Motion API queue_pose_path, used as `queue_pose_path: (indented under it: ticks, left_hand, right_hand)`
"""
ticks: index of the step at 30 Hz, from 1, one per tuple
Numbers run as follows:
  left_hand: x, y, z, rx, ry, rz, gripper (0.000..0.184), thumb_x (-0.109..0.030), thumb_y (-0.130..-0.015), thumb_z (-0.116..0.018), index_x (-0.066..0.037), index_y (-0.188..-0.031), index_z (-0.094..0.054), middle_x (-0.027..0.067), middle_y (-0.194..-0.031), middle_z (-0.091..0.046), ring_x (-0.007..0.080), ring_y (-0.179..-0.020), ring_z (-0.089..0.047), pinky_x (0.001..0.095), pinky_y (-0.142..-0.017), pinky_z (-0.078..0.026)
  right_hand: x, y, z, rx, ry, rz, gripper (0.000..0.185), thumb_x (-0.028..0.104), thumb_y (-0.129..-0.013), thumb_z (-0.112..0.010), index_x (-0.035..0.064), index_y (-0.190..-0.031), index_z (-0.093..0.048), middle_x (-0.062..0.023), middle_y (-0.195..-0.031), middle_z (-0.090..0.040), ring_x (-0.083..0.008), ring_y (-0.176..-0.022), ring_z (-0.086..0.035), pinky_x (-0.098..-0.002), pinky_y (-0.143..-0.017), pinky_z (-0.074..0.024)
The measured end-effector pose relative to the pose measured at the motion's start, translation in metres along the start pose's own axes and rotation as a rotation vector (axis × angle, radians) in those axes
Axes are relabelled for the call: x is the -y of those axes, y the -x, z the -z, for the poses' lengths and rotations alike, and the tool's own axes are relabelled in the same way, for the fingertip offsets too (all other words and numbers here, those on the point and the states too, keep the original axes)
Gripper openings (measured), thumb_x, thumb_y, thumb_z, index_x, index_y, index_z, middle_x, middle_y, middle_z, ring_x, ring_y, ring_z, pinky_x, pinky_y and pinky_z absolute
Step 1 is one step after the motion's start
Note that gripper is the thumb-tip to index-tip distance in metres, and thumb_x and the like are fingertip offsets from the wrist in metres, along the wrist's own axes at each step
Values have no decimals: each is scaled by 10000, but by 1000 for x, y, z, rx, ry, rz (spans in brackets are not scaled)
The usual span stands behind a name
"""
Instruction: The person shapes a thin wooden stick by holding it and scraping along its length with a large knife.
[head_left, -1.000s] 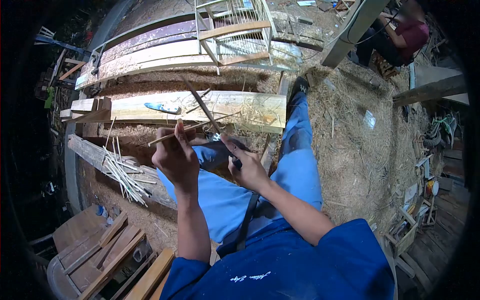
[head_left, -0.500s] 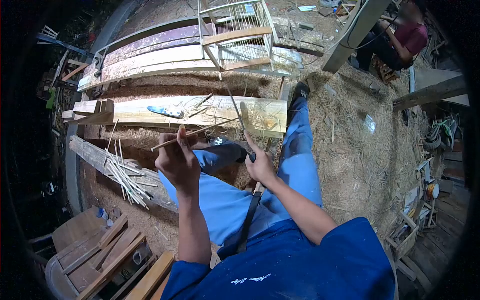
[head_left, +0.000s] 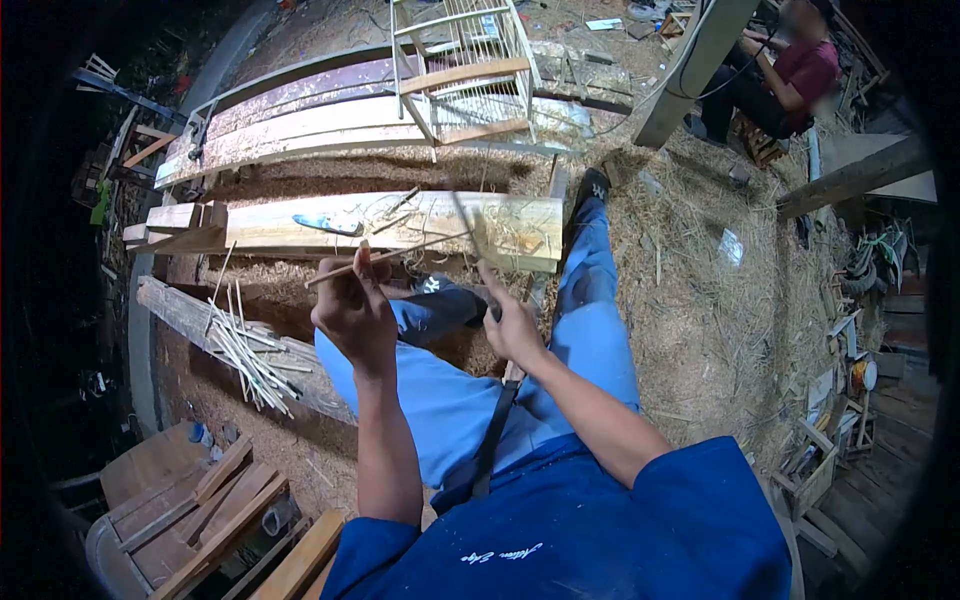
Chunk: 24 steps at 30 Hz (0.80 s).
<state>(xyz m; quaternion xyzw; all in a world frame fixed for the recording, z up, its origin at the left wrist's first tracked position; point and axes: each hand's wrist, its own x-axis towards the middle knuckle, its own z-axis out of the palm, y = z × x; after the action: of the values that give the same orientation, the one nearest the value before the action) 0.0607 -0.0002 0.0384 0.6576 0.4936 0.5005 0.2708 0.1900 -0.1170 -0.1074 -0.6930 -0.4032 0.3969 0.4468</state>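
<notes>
My left hand [head_left: 356,312] is closed on a thin wooden stick [head_left: 418,246], which slants up to the right over the pale plank [head_left: 270,222]. In my right hand [head_left: 513,327] is a knife [head_left: 466,217], its dark handle in my fist and its blurred blade pointing up and left. The blade is at the stick's far end; whether they touch is hard to tell. Shavings [head_left: 500,225] lie on the plank below. A blue folding knife [head_left: 328,224] rests on the same plank, left of the stick.
Beyond the plank, a barred wooden frame [head_left: 465,75] stands on a long bench [head_left: 300,125]. Several thin sticks [head_left: 245,350] lie piled on a board at left. A post [head_left: 680,80] rises at upper right, near a seated person [head_left: 785,80]. Wood pieces [head_left: 240,500] lie lower left.
Compared with a second ago, my right hand and the knife have moved right, toward the stick's far end. My left hand keeps the stick in nearly the same place. The view has shifted slightly.
</notes>
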Motion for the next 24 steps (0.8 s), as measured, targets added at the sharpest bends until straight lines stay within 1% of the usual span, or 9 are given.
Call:
queue_pose_path:
  ticks: [5,10,11,13,17,19,21,22,24]
  left_hand:
    - [-9,2,1,40,-59,23,149,-99,-994,-629,11,-894,-616,83,-806,-724,90,-756,-694,225,-682,-542]
    - [48,15,-20,106,90,-15,93,-44,-981,-625,28,-923,-633,82,-824,-737,76,-779,-688,219,-678,-539]
    - [46,15,-23,51,189,-26,88,-50,-983,-626,29,-945,-640,82,-835,-732,87,-801,-688,227,-696,-549]
    - [42,8,-23,-22,407,-53,108,-63,-1004,-595,30,-1033,-643,93,-893,-717,137,-864,-694,263,-763,-581]
    - [39,-22,2,-44,305,-54,103,-24,-1029,-516,27,-1052,-602,124,-978,-703,180,-898,-704,282,-782,-587]
    - [41,-30,12,-30,251,-61,88,-21,-1022,-526,23,-1055,-595,122,-946,-704,170,-890,-705,281,-754,-585]
    - [47,-37,21,12,96,-125,92,-17,-1004,-557,15,-1089,-574,106,-865,-711,138,-837,-706,278,-681,-571]
    - [51,-36,21,-3,98,-126,92,-17,-1004,-557,15,-1089,-574,106,-865,-711,138,-837,-706,278,-681,-571]
    - [56,-34,21,171,238,29,88,-15,-991,-580,12,-1075,-591,92,-840,-721,123,-774,-703,267,-669,-560]
  right_hand:
    - [-2,-4,0,-46,68,46,827,-25,-856,-571,314,-1565,-313,-297,-1209,-639,-392,-824,-708,-411,-776,-550]
    - [-2,-3,5,-1,12,-20,823,23,-879,-602,351,-1569,-298,-193,-682,-608,-214,-573,-572,-372,-686,-524]
    - [-5,-4,6,0,27,-36,814,28,-885,-598,355,-1568,-299,-212,-783,-646,-222,-651,-620,-366,-733,-526]
    - [-13,-7,7,51,-25,-66,814,4,-887,-591,288,-1580,-272,-213,-1463,-506,-369,-1329,-509,-385,-1067,-440]
    - [-25,-7,6,-70,-90,122,798,22,-896,-599,244,-1586,-267,-191,-1515,-458,-328,-1358,-490,-366,-1076,-423]
    - [-31,-14,6,-228,-53,102,721,22,-882,-626,101,-1539,-342,-139,-1128,-617,-225,-939,-605,-327,-826,-492]
    - [-28,-17,21,-237,63,78,361,88,-898,-690,-19,-1233,-608,-14,-729,-607,-96,-523,-539,-272,-504,-465]
    - [-20,-17,24,-231,69,90,361,88,-898,-690,-19,-1233,-608,-14,-729,-607,-96,-523,-539,-272,-504,-465]
    - [-1,-14,30,-171,-339,-86,161,162,-933,-709,27,-898,-629,-3,-645,-559,-100,-514,-550,-293,-459,-418]
